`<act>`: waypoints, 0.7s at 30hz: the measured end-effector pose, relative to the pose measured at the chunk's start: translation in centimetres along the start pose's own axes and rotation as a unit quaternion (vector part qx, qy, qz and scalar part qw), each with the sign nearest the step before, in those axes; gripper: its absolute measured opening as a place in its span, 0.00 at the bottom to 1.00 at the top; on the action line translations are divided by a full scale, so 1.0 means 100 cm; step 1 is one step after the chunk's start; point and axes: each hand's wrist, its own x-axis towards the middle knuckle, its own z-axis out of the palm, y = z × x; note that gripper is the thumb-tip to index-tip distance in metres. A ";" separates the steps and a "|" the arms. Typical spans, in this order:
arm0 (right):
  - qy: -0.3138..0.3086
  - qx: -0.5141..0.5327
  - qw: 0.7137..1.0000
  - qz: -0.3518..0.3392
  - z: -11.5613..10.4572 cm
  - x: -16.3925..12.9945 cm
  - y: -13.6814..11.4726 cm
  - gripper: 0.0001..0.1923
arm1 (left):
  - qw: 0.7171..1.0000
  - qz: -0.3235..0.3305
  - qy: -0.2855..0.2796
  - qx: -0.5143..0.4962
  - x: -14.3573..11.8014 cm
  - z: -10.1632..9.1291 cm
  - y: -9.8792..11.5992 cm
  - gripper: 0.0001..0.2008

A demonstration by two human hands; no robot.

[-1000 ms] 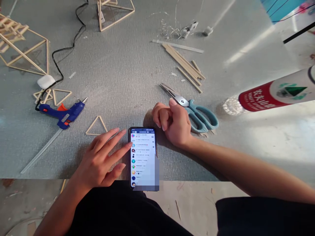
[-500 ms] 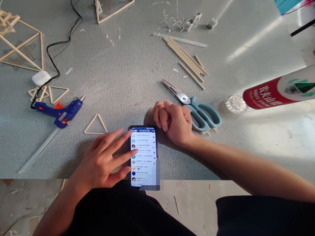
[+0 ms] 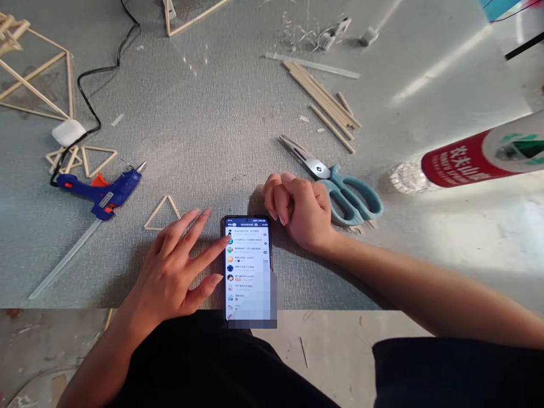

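1. While glue work sits idle on the grey mat (image 3: 221,130), the left hand (image 3: 178,277) lies spread and flat at the near edge, holding nothing, one fingertip touching the lit phone (image 3: 247,269), which shows a list.
2. The right hand (image 3: 297,211) rests curled in a loose fist, holding nothing, just beyond the phone's far right corner and beside the scissors (image 3: 335,187).
3. Done, judging by the mat: one stick triangle (image 3: 164,214) lies left of the phone, more triangles (image 3: 83,160) and open frames (image 3: 34,79) at far left.
4. Left: loose sticks (image 3: 325,105) lie uncut at far right; the glue gun (image 3: 100,190) lies on its side at left, untouched.
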 end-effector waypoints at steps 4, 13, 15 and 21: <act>0.016 -0.003 1.000 -0.012 0.001 -0.001 0.000 0.36 | 1.000 0.024 0.007 -0.003 -0.001 -0.001 0.000 0.28; 0.020 0.014 0.999 -0.024 0.000 -0.001 0.005 0.35 | 0.993 0.110 0.013 -0.047 -0.002 -0.005 0.000 0.25; 0.014 0.010 1.000 -0.023 -0.001 -0.001 0.005 0.35 | 0.992 0.118 0.017 -0.051 -0.002 -0.005 -0.001 0.24; 0.013 0.004 1.000 0.001 -0.002 -0.002 0.003 0.36 | 0.992 0.115 0.020 -0.053 -0.002 -0.004 0.000 0.26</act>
